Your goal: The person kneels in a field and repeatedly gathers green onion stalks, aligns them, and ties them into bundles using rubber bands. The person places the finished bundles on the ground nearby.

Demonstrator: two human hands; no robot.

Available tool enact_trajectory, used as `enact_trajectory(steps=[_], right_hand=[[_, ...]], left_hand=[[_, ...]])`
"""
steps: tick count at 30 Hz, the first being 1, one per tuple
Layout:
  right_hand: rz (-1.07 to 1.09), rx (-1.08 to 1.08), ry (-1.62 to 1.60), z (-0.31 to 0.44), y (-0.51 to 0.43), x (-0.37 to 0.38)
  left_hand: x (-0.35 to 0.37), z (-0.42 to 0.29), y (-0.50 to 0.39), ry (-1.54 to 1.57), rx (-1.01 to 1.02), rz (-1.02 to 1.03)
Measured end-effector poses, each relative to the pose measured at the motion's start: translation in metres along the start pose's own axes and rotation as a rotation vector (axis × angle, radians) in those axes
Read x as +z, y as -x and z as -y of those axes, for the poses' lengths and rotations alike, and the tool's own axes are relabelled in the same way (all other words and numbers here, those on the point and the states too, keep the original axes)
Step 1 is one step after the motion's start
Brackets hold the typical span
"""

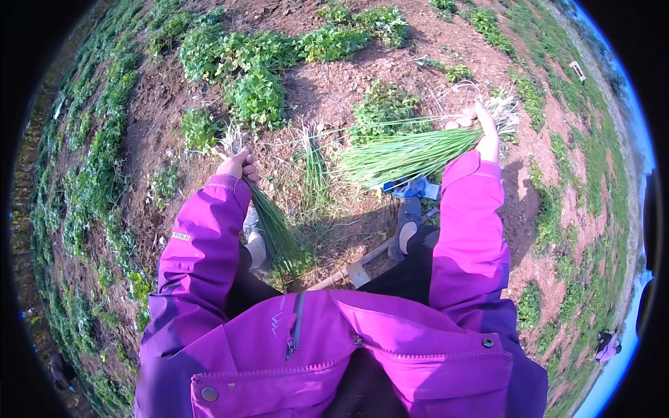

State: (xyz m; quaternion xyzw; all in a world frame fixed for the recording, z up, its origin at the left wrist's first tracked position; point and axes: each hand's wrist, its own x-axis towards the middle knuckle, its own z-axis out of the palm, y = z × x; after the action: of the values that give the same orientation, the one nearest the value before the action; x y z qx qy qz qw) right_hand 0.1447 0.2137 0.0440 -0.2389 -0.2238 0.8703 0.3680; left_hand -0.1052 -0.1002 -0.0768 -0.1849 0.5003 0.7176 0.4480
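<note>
My left hand (238, 166) grips a thin bunch of long green stalks (277, 227) just below its pale root end (233, 137). The leaves of that bunch hang down past my shoe. My right hand (483, 128) is closed around a thicker bunch of green stalks (413, 154), held nearly level. Its whitish root ends (503, 112) stick out to the right, and its leaf tips point left. On the soil between my hands lies another small bunch of stalks (313, 167), touched by neither hand. The stalks look like chives or wild onions.
A blue glove or cloth (418, 188) is by my shoe (407, 227). A tool with a wooden handle (334, 279), probably a hoe, lies between my feet. Leafy green plants (258, 96) grow in reddish soil (319, 86). At the far right edge, a person (607, 346) appears small.
</note>
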Motion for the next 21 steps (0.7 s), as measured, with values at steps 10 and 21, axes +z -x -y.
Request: enact_trajectory(steps=[10, 21], right_hand=[[0.153, 0.064, -0.031, 0.0, 0.0, -0.009], [0.335, 0.233, 0.034, -0.01, 0.01, 0.006]], left_hand=[[0.021, -0.007, 0.018, -0.006, 0.095, 0.151], [0.075, 0.02, 0.042, -0.119, -0.044, 0.413]])
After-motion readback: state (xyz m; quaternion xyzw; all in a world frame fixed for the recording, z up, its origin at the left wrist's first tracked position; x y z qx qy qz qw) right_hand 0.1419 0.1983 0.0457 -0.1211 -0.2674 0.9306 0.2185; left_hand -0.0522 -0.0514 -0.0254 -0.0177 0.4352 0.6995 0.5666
